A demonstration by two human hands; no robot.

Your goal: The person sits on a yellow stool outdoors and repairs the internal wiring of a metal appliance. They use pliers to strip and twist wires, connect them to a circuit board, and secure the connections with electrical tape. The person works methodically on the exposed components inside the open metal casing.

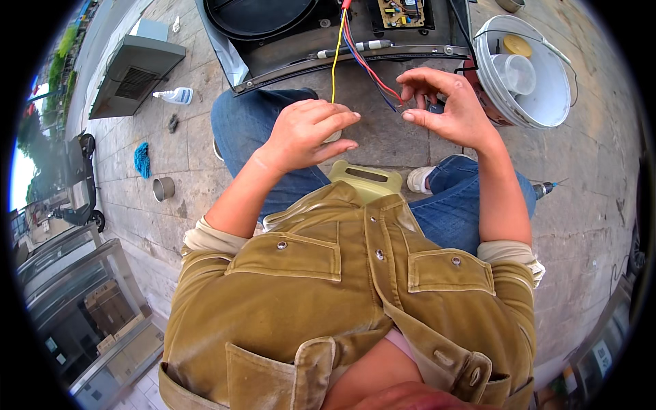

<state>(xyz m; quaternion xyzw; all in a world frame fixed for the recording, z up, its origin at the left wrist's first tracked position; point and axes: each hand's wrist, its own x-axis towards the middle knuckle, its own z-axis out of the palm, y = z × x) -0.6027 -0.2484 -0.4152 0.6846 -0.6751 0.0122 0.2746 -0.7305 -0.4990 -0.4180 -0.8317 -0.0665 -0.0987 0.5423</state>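
Note:
Both hands are raised over my lap, below the open underside of a black appliance panel point(273, 61). My left hand point(311, 130) has thumb and fingertips apart, with a pale rounded thing point(333, 137) partly visible between them, too hidden to name. A yellow wire point(335, 72) hangs down behind that hand. Opposite it, my right hand point(451, 106) is half curled, its thumb and forefinger spread around the loose ends of red and blue wires point(372, 75). A small dark blue thing point(435, 107) shows under its curled fingers; whether it is held is unclear.
At the right stands a white bucket point(557, 102) with a clear tub point(517, 74) inside. A power drill point(543, 190) lies beside my knee. On the left pavement are a spray bottle point(175, 96), a blue cloth point(142, 160), a metal ring point(163, 188) and a grey metal housing point(140, 75).

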